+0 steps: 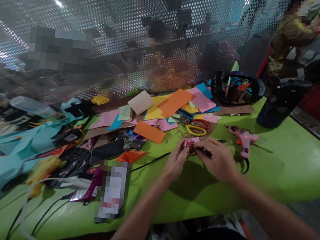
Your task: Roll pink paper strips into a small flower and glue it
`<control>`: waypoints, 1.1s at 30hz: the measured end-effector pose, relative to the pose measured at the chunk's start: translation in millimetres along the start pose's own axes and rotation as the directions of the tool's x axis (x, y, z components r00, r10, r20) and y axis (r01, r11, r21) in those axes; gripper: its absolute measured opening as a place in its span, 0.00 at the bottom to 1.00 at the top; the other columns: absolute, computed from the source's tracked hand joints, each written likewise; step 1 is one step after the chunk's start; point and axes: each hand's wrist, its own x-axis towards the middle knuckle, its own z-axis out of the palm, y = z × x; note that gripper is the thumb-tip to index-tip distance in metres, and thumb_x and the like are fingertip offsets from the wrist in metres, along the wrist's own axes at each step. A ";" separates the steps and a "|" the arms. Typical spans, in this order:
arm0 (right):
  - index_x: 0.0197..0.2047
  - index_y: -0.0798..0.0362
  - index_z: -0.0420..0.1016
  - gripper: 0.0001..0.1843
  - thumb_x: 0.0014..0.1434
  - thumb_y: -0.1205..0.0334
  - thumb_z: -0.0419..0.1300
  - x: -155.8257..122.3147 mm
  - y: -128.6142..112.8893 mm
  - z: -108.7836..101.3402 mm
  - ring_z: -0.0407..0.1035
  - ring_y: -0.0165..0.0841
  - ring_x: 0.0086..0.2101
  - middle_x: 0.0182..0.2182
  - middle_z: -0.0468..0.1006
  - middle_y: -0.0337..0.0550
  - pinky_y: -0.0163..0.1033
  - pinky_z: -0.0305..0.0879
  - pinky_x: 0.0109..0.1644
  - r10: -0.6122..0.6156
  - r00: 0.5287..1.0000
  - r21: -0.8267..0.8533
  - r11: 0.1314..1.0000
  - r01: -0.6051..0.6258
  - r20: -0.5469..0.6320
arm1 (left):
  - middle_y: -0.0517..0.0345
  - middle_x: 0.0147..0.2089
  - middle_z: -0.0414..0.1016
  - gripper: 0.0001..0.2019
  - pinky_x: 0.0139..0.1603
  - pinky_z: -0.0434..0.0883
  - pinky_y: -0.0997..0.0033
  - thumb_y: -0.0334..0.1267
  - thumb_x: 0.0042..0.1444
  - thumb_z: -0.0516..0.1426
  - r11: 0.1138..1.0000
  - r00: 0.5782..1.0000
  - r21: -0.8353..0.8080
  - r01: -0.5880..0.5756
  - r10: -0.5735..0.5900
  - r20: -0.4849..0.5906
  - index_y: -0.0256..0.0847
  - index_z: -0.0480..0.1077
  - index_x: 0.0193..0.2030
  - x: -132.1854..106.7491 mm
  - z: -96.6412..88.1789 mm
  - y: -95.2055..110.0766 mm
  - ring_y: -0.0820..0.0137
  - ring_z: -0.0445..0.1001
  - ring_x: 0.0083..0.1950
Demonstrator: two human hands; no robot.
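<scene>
Close in front of me, my left hand (176,160) pinches a small piece of rolled pink paper (188,143) between thumb and fingers. From the other side my right hand (217,159) is closed, with its fingertips pressed at the same pink paper. Those fingers partly hide the paper's right end. Just beyond both hands lie scissors (197,131) with yellow and red handles. To the right of my right hand, a pink hot glue gun (246,142) rests on the green table (284,165), its small red light showing.
Coloured paper sheets (176,103) are heaped along a perforated metal screen (122,46). A dark tumbler (280,104) and a black container of scraps (238,92) stand at the right. Phones (108,150), cables and light-blue paper crowd the left. Another person (292,38) is at the upper right.
</scene>
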 end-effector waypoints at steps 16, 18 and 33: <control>0.40 0.52 0.71 0.06 0.66 0.66 0.53 1.1 -0.7 -0.7 0.71 0.36 0.33 0.35 0.78 0.46 0.39 0.65 0.36 -0.107 0.990 -0.256 0.958 0.127 0.091 | 0.55 0.41 0.70 0.18 0.46 0.69 0.69 0.54 0.63 0.50 1.000 0.998 -0.010 -0.002 0.003 0.064 0.41 0.68 0.45 0.0 -1.4 2.0 0.67 0.67 0.42; 0.40 0.52 0.71 0.07 0.67 0.65 0.52 1.1 -0.9 -0.9 0.71 0.36 0.32 0.34 0.77 0.46 0.39 0.64 0.35 -0.115 0.989 -0.265 0.955 0.134 0.088 | 0.56 0.39 0.68 0.17 0.45 0.69 0.69 0.53 0.64 0.50 1.000 0.998 -0.022 -0.002 0.003 0.055 0.41 0.68 0.44 0.1 -0.8 2.2 0.68 0.66 0.40; 0.43 0.50 0.74 0.05 0.65 0.67 0.58 3.3 -1.8 -6.6 0.75 0.35 0.41 0.39 0.80 0.45 0.38 0.69 0.44 0.021 1.000 0.082 0.996 -0.021 -0.001 | 0.54 0.44 0.70 0.15 0.51 0.68 0.67 0.49 0.65 0.49 0.994 0.995 0.035 -0.104 0.103 0.010 0.41 0.67 0.47 -0.3 -8.2 -2.5 0.65 0.68 0.46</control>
